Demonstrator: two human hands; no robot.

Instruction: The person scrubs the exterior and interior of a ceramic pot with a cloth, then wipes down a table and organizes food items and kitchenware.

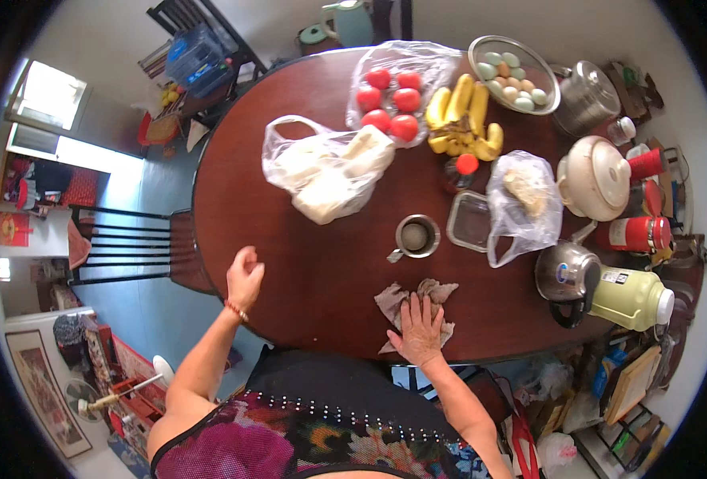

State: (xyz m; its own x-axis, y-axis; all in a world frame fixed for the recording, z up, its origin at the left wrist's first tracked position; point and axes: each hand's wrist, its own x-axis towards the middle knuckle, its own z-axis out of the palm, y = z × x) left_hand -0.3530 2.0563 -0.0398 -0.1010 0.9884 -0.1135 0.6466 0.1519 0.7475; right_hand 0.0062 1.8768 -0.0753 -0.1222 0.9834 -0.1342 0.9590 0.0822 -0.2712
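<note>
My right hand [419, 329] lies flat with its fingers spread on a crumpled greyish-brown cloth [391, 302], pressing it against the dark wooden table [305, 295]. Over the table's left edge, my left hand [246, 278] hangs loosely curled with the thumb apart and nothing in it; a beaded bracelet circles that wrist. Just beyond the cloth stands a metal cup [417, 236] with a handle. To the right of this cup is a clear rectangular container [469, 221]. A white plastic bag [325, 172] with pale blocky contents sits farther off, ahead of my left hand.
Tomatoes [407, 100] on clear plastic, bananas [465, 120], a red-capped bottle [459, 172] and a bowl of eggs [515, 80] occupy the far side. Along the right stand a tied bag [524, 199], a lidded pot [597, 177], a kettle [565, 275] and a yellow-green flask [631, 298]. A chair [130, 247] is left.
</note>
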